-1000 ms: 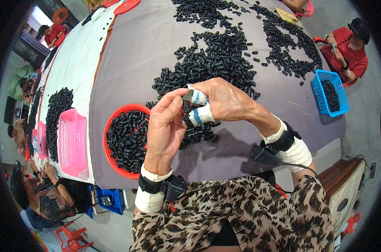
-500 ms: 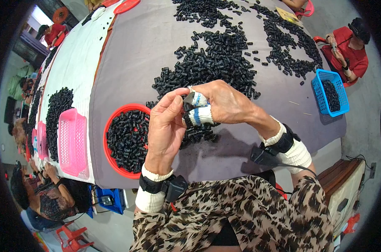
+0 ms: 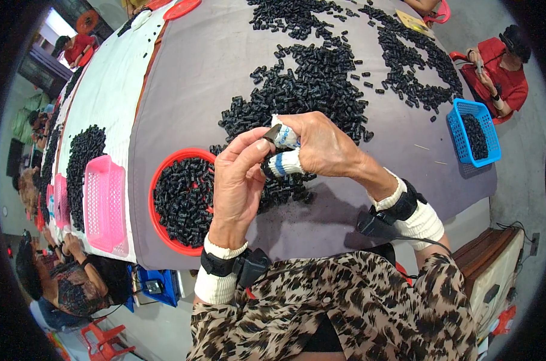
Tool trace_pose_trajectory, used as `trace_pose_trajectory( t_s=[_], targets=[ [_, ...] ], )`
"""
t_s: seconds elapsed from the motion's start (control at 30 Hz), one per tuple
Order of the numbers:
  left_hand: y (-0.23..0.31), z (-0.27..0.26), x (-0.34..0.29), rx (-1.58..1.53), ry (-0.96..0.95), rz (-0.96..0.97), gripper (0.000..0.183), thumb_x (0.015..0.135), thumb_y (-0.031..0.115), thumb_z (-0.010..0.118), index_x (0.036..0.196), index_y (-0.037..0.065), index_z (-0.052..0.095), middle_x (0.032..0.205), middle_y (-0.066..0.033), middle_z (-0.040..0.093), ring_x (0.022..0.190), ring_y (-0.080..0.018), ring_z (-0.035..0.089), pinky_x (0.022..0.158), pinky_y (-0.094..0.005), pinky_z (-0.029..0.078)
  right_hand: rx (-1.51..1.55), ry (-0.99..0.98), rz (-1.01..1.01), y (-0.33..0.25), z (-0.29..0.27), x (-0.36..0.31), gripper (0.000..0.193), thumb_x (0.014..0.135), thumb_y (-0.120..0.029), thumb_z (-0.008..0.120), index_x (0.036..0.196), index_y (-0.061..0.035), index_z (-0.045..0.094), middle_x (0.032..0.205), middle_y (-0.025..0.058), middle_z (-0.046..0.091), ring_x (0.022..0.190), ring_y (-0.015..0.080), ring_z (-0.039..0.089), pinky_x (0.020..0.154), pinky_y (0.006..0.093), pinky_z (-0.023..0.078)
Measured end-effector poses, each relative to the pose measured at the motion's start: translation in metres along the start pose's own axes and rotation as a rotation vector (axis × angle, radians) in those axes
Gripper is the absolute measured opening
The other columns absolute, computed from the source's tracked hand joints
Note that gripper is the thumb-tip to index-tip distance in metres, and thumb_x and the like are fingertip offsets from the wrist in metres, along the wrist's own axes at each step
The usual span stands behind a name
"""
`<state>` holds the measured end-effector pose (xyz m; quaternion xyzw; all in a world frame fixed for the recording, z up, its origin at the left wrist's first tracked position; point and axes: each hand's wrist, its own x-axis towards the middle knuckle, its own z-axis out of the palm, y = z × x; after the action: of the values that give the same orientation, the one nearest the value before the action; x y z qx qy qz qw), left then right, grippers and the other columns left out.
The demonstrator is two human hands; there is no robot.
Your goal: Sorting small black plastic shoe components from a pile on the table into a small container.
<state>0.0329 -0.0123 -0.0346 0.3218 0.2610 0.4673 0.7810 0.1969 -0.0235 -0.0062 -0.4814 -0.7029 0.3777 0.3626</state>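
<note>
My left hand (image 3: 240, 180) is closed in a pinch, thumb and forefinger on a small black part mostly hidden by the fingertips. Right against it, my right hand (image 3: 328, 147) is closed, its thumb and forefinger wrapped in white bands with blue marks. A small dark, flat, blade-like piece (image 3: 273, 132) shows between the wrapped fingers, touching the left fingertips. Behind both hands spreads a heap of short black cylindrical parts (image 3: 303, 90). Beside my left wrist stands a round red basin (image 3: 157, 213) full of similar black parts.
A grey cloth (image 3: 182, 102) covers the table. At its right edge sits a blue basket (image 3: 492, 135) with black parts; a pink basket (image 3: 106, 210) stands left. A person in red (image 3: 495, 75) sits at the right, another person (image 3: 74, 280) at the lower left. Cables run from my wrist straps.
The right hand has turned slightly, and the dark blade-like piece now shows more plainly, tilted up. My left hand has barely shifted.
</note>
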Motion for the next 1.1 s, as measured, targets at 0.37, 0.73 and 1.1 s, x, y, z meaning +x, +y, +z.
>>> trace_pose_trajectory(
  t_s=[0.37,0.73,1.1],
  targets=[
    [-0.0038,-0.0007,-0.0022,-0.018,-0.051,0.03,0.026,0.089,0.012,0.053,0.108,-0.006,0.056,0.095,-0.0073,0.061,0.087,-0.011,0.057,0.079,-0.022,0.045,0.022,0.002,0.029,0.0009,0.0002,-0.0009,0.029,0.065,-0.023,0.073,0.077,-0.0019,0.057,0.064,0.0086,0.059,0.058,0.0174,0.056,0.056,0.0313,0.044],
    [-0.0004,0.0042,-0.0053,0.012,-0.033,0.023,0.027,0.085,0.003,0.054,0.111,-0.005,0.055,0.096,-0.0081,0.063,0.085,-0.0096,0.06,0.069,-0.0161,0.048,0.034,-0.006,0.045,-0.0004,-0.0007,-0.0025,0.034,0.064,-0.028,0.076,0.076,-0.0026,0.058,0.065,0.007,0.06,0.058,0.0148,0.055,0.055,0.0296,0.043],
    [-0.0045,-0.0041,-0.0044,-0.121,-0.064,-0.001,0.026,0.088,0.007,0.055,0.111,-0.003,0.055,0.096,-0.0078,0.063,0.087,-0.0114,0.059,0.077,-0.0236,0.049,0.023,-0.058,0.006,0.0045,0.0004,-0.0001,0.035,0.067,-0.031,0.073,0.079,-0.0014,0.059,0.064,0.0083,0.059,0.058,0.0169,0.054,0.055,0.0315,0.042]
  ],
)
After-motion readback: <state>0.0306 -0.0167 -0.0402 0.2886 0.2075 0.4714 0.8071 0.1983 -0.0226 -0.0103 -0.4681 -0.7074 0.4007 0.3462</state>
